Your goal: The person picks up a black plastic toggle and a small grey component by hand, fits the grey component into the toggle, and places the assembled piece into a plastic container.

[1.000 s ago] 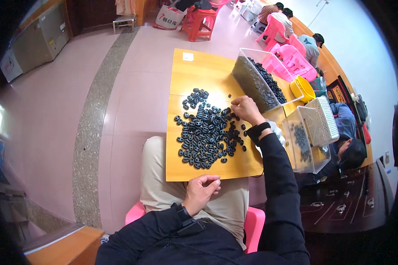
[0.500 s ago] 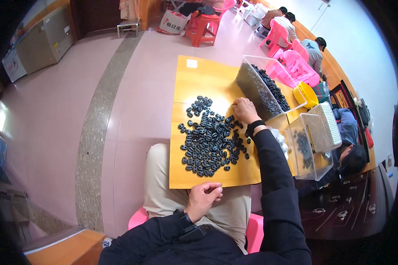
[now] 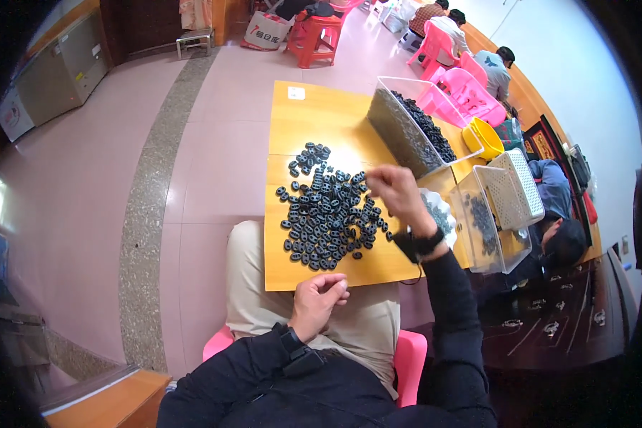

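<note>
Head view: black two-holed pieces [image 3: 326, 211] cluster on the wooden surface [image 3: 321, 118], at twelve o'clock from the left hand [image 3: 314, 305], thumb and forefinger pressed together; the right hand [image 3: 401, 192], grip too blurred to tell, appears near their three o'clock edge.

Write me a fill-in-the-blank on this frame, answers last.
The bare left hand is ____ (nearer to/farther from) the picture's lower edge than the bare right hand.
The large clear plastic box stands to the ____ (left/right) of the pile of small black oval two-holed pieces.
The plastic chair at the picture's bottom is coloured ____.
Missing words: nearer to; right; pink.
</note>
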